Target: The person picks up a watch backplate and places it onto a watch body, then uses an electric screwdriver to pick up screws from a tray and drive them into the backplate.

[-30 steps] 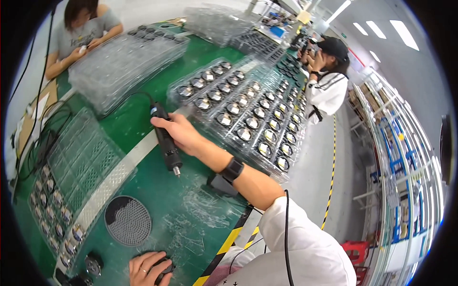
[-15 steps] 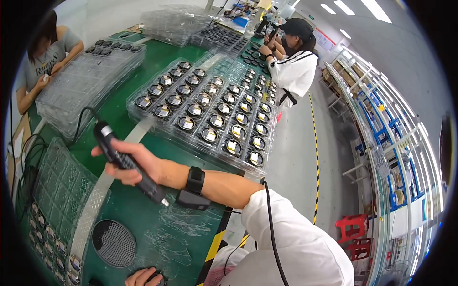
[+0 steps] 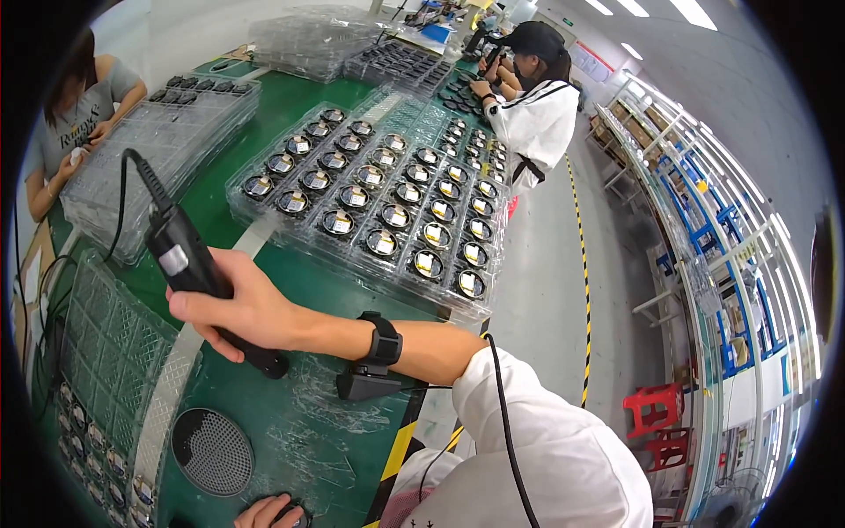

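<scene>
At the far left of the bench [image 3: 290, 114], a clear tray [image 3: 97, 352] of small pockets lay mostly unfilled, with round parts [image 3: 97, 440] sitting only in the rows along its near edge, so by that showing most of that tray was left to fill. Just right of it, the right hand [image 3: 251, 308] was wrapped tightly around a black electric screwdriver [image 3: 189, 268], fingers closed about the body; the tool was tilted with its cord end up and away and its tip down near the green mat, lifted clear of any part (I could not tell whether the bit touched the surface). Below it sat a round black mesh disc [image 3: 211, 451], and at the bottom edge the left hand [image 3: 264, 512] rested on a small dark object [image 3: 295, 515], fingers curled over it, though the frame cut off too much to say how firmly it gripped or what the thing was. Further right, a black wrist strap [image 3: 383, 339] circled the forearm, with a small black box [image 3: 370, 383] lying on the bench beneath it. Beyond, toward the middle, wide clear trays [image 3: 378, 202] held row upon row of round black and silver parts, every visible pocket filled, which I judged to be a large batch either finished or waiting. At the right, another person in a white top [image 3: 537, 119] worked at the far end of the bench.
</scene>
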Tool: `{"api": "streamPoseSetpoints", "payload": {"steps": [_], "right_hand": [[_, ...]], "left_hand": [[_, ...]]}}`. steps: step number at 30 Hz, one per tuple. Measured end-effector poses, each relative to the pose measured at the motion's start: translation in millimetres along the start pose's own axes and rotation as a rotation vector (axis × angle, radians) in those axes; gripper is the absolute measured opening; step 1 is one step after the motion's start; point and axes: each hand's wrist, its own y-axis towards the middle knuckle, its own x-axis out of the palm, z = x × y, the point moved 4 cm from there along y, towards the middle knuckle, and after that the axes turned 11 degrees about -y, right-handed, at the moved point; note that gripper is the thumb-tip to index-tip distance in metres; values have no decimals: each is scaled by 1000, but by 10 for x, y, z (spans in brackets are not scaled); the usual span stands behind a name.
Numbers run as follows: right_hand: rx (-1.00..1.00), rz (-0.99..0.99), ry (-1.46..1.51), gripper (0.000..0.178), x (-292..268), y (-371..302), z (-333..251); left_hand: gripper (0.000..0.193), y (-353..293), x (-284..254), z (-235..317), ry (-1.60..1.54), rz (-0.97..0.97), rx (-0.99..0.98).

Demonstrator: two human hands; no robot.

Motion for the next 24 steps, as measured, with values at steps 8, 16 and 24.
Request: {"api": "streamPoseSetpoints", "payload": {"steps": [8,16,24], "right_hand": [[-308,113,-245,36,78,-184,-234],[-456,1,-228,63,165,-86,76],[-185,-77,-344,46,255,-175,-104]], "left_hand": [[37,32,0,18,3,-27,-27],[30,-47,-16,10,12,-1,-38],[31,-126,-38,-110,9,97,-74]]}}
